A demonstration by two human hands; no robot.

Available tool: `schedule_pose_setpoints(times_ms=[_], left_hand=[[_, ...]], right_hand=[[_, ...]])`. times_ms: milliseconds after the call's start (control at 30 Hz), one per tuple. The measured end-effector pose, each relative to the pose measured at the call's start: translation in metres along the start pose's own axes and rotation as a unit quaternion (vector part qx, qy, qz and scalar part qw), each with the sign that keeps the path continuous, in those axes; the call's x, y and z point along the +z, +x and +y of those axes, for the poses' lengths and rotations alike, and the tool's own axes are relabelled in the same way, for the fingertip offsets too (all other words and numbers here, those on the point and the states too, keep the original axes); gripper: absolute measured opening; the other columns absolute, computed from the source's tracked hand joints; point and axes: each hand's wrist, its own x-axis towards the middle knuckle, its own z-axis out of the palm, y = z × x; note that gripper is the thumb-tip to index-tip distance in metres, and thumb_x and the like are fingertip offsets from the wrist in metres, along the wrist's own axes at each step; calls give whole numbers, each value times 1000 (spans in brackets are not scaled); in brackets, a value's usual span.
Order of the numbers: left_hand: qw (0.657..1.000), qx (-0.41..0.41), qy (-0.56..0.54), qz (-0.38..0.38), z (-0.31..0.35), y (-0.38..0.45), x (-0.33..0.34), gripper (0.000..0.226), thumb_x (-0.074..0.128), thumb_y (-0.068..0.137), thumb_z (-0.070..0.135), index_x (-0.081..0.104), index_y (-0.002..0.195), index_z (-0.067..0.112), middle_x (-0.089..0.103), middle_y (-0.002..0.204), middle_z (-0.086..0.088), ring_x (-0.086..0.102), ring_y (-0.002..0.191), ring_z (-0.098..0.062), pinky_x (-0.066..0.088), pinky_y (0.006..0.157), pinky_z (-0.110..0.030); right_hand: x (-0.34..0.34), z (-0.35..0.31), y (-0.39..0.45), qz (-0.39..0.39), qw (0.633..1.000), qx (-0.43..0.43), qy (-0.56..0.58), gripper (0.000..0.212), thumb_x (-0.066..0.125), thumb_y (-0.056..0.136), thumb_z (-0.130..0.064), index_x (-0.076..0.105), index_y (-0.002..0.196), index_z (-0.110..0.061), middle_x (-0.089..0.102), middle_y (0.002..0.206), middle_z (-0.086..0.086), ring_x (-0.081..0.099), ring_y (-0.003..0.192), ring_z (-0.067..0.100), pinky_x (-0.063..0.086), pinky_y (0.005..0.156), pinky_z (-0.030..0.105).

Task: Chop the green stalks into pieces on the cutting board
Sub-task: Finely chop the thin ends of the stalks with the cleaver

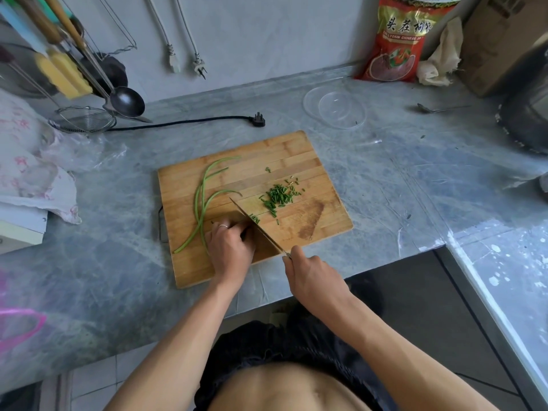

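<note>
**A:** From the camera on your head, what do you see first?

**B:** You have a wooden cutting board (296, 161) lying flat on the grey surface (385, 185). Your left hand (229, 247) is curled up on the near part of the board. The fingers are bent under and press down on something, but your hand hides what. There is a ring on one finger.

**A:** And your other hand?

**B:** Your right hand (311, 277) is wrapped tight round the handle of a knife (258, 225). It sits just off the near edge of the board. The blade runs away from you, right beside your left knuckles, with its edge down on the board.

**A:** Where are the green stalks?

**B:** The long green stalks (203, 203) lie on the left side of the board. They are thin and bend in curves. Their near ends run up beside your left hand. I cannot tell if they go under it.

**A:** Is any of it cut?

**B:** Yes. A little heap of chopped green pieces (277, 197) sits to the right of the blade, near the middle of the board. A few bits lie right against the blade, and some are spread out past the heap.

**A:** What else is on the surface?

**B:** A clear bowl (335, 106) stands past the board. A black plug (258, 120) and its cord lie to the left of it. A red bag (397, 40) leans on the wall.
</note>
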Motion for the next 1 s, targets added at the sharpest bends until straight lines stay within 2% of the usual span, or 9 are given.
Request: schedule_pose_setpoints(times_ms=[100, 267, 467, 600, 767, 867, 1000], left_hand=[[1000, -4, -23, 5, 2, 1, 0, 17, 63, 85, 22, 79, 90, 22, 65, 86, -5, 55, 81, -31, 43, 72, -39], [999, -7, -47, 13, 1, -2, 1, 21, 58, 85, 27, 78, 84, 20, 64, 80, -1, 56, 78, -28, 44, 74, -40], [998, 16, -43, 34, -6, -6, 8, 11, 69, 86, 13, 78, 92, 12, 65, 84, -4, 57, 78, -31, 45, 77, -43], [999, 22, -41, 7, -8, -5, 5, 23, 69, 79, 3, 78, 98, 13, 68, 91, -5, 59, 83, -32, 48, 79, -45], [998, 4, -69, -14, -11, 3, 1, 16, 66, 84, 20, 77, 94, 16, 71, 87, -3, 63, 81, -28, 51, 74, -45], [999, -19, -51, -3, -9, 2, 1, 9, 72, 83, 19, 78, 90, 17, 71, 84, -4, 61, 79, -29, 49, 74, -44], [998, -56, -37, 3, -5, 2, 1, 10, 72, 85, 22, 79, 89, 16, 69, 84, -8, 56, 81, -32, 46, 74, -41]], right_hand=[[-7, -2, 12, -3, 999, 15, 41, 33, 24, 105, -43, 38, 95, -15, 51, 70, 6, 51, 57, 30, 43, 54, 41], [-12, -2, 21, 8, 996, 40, 83, 34, 25, 105, -43, 37, 91, -15, 49, 68, 4, 45, 54, 24, 36, 52, 36], [-16, 8, 16, 27, 993, 47, 109, 38, 26, 104, -45, 38, 86, -14, 52, 71, 10, 46, 55, 28, 36, 51, 36], [-13, 10, 10, 29, 990, 40, 132, 37, 31, 104, -43, 37, 80, -14, 47, 61, 8, 37, 48, 24, 31, 47, 37], [-11, 7, 3, 9, 991, 37, 126, 37, 31, 104, -42, 37, 80, -14, 45, 61, 7, 36, 48, 24, 29, 46, 34], [-10, 3, -3, 1, 993, 28, 111, 37, 30, 104, -43, 37, 82, -14, 45, 63, 7, 38, 49, 25, 30, 47, 34], [-8, 1, -8, -1, 997, 16, 77, 35, 29, 104, -43, 34, 83, -16, 43, 63, 5, 35, 49, 23, 26, 45, 34]])
